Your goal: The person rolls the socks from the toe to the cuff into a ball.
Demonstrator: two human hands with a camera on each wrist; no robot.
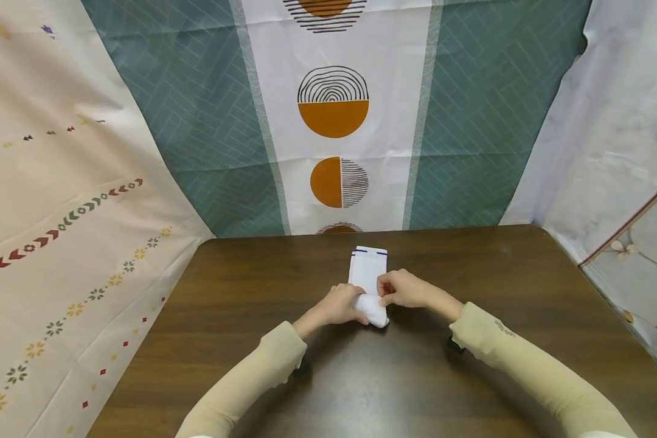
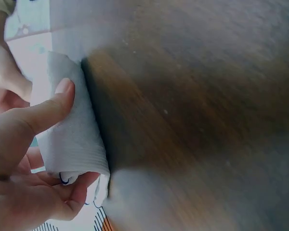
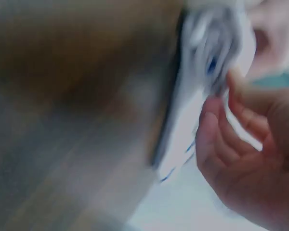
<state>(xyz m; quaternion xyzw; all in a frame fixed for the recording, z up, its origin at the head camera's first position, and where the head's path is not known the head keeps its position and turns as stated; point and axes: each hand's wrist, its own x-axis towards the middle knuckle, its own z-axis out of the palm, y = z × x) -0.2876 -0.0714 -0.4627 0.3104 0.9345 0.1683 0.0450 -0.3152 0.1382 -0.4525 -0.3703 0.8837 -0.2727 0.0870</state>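
Observation:
A pair of white socks [image 1: 369,271] with dark blue stripes at the cuffs lies on the table, one layered over the other. The cuffs lie flat and point away from me, while the near part is rolled into a thick bundle. My left hand [image 1: 340,304] grips the left end of the roll. In the left wrist view its thumb lies along the rolled socks [image 2: 77,130], with fingers tucked at the end. My right hand [image 1: 407,289] pinches the roll's right edge. The right wrist view, blurred, shows spiral layers at that end of the socks [image 3: 212,53].
The brown wooden table [image 1: 241,274] stretches out on both sides of the socks. Behind it hangs a green and white patterned cloth [image 1: 339,146]. Patterned cloths also hang at the left [image 1: 60,243] and right [image 1: 624,121] of the table.

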